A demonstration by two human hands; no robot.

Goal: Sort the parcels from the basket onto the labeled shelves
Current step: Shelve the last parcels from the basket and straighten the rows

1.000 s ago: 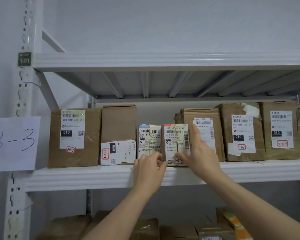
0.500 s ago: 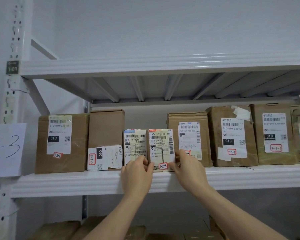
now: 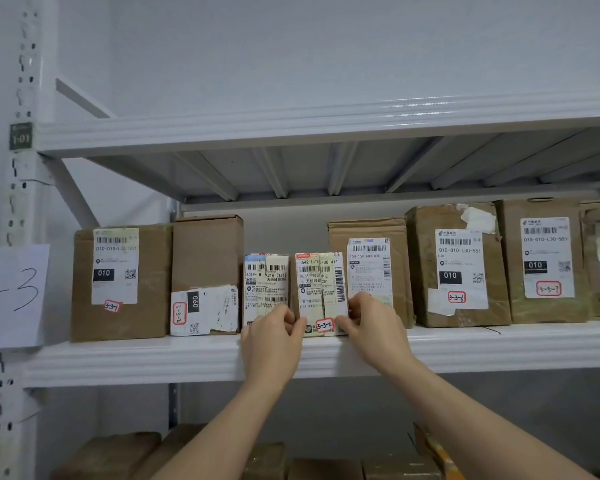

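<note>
A small upright parcel (image 3: 321,289) marked 3-3-4, covered in shipping labels, stands on the white shelf (image 3: 153,362) between a similar small parcel (image 3: 265,282) and a brown box (image 3: 371,258). My left hand (image 3: 272,341) pinches its lower left edge. My right hand (image 3: 373,330) grips its lower right corner. Both forearms reach up from below. The basket is out of view.
Brown boxes tagged 3-3-1 (image 3: 118,282), 3-3-2 (image 3: 205,271), 3-3-6 (image 3: 458,265) and 3-3-7 (image 3: 544,258) line the same shelf. A paper sign reading 3-3 (image 3: 11,296) hangs on the left upright. More parcels (image 3: 291,462) sit on the shelf below.
My right hand slid down from the parcel's upper right side to its lower right corner. The left hand stayed at the lower left edge. The parcel now stands squarer in its slot.
</note>
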